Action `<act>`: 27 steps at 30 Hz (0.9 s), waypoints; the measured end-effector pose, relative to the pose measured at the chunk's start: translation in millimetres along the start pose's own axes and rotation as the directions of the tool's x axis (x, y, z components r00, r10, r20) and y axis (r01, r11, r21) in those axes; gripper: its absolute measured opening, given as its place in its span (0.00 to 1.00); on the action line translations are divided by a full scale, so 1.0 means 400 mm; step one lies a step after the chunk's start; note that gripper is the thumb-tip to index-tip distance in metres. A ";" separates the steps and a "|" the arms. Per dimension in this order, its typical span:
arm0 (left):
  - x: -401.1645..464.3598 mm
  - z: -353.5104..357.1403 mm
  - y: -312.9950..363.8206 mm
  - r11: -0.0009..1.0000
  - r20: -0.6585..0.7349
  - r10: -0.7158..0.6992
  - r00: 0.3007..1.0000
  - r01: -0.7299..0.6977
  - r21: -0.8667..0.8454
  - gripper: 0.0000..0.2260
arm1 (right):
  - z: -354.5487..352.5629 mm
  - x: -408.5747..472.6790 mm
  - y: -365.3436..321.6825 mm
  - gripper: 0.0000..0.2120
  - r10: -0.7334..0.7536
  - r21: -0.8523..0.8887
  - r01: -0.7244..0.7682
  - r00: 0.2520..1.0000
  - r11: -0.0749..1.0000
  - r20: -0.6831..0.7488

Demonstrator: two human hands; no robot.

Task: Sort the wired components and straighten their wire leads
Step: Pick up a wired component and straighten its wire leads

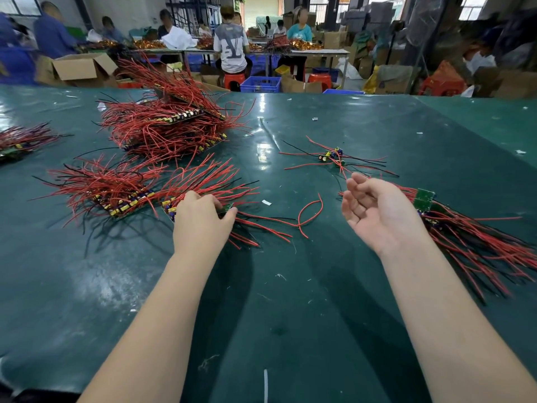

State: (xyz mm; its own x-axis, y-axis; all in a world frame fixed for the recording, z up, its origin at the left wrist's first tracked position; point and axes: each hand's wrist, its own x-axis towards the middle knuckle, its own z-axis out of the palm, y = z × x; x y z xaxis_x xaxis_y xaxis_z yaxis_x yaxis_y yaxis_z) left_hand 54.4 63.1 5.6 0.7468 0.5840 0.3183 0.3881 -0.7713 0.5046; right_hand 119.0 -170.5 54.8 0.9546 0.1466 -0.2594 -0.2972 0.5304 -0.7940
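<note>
My left hand (200, 216) lies palm down on a small wired circuit board (229, 207), fingers curled over it, at the right end of a sorted row of boards (122, 196). Its red and black leads (261, 225) trail right across the green table. My right hand (374, 207) hovers palm up with loosely bent fingers and holds nothing. Beside it to the right lies an unsorted bundle of boards with long red leads (470, 239). A few loose components (332, 155) lie farther back in the middle.
A tall heap of stacked wired boards (171, 126) sits at the back left, another pile (20, 141) at the far left edge. The green table (276, 301) carries white scraps. Beyond its far edge people sit at benches among cardboard boxes and blue crates.
</note>
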 end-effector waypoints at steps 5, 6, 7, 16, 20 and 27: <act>-0.004 0.003 0.008 0.999 -0.024 0.015 1.000 -0.015 0.029 0.12 | 0.004 -0.004 0.002 0.12 0.012 0.001 -0.012 1.000 1.000 0.014; -0.005 0.000 0.012 0.999 -0.042 0.031 0.999 -0.032 -0.027 0.12 | 0.005 -0.004 0.003 0.11 0.015 -0.001 -0.015 1.000 1.000 0.016; -0.006 -0.002 0.018 0.992 -0.059 0.049 0.997 -0.055 -0.110 0.11 | 0.005 -0.004 0.004 0.11 0.019 -0.002 -0.019 1.000 1.000 0.019; -0.036 -0.029 0.113 0.245 0.461 0.025 0.887 0.441 -0.863 0.10 | 0.020 -0.015 0.020 0.11 -0.128 -0.434 0.207 0.971 0.877 0.203; -0.048 -0.036 0.128 0.215 0.614 0.056 0.788 0.591 -0.778 0.13 | 0.028 -0.027 0.047 0.10 -0.144 -0.579 0.399 0.888 0.711 0.436; -0.065 -0.039 0.133 0.326 0.650 0.133 0.749 0.586 -0.742 0.11 | 0.046 -0.034 0.086 0.10 -0.245 -0.569 0.558 0.809 0.603 0.534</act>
State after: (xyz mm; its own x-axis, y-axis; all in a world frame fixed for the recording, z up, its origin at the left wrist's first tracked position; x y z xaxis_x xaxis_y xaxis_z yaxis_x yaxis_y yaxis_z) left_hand 47.3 10.8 36.6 0.9615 0.1700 -0.2160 0.1633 0.2787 0.9464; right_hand 96.1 -138.8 41.1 0.8564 0.4350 0.2781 0.3417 -0.0738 -0.9369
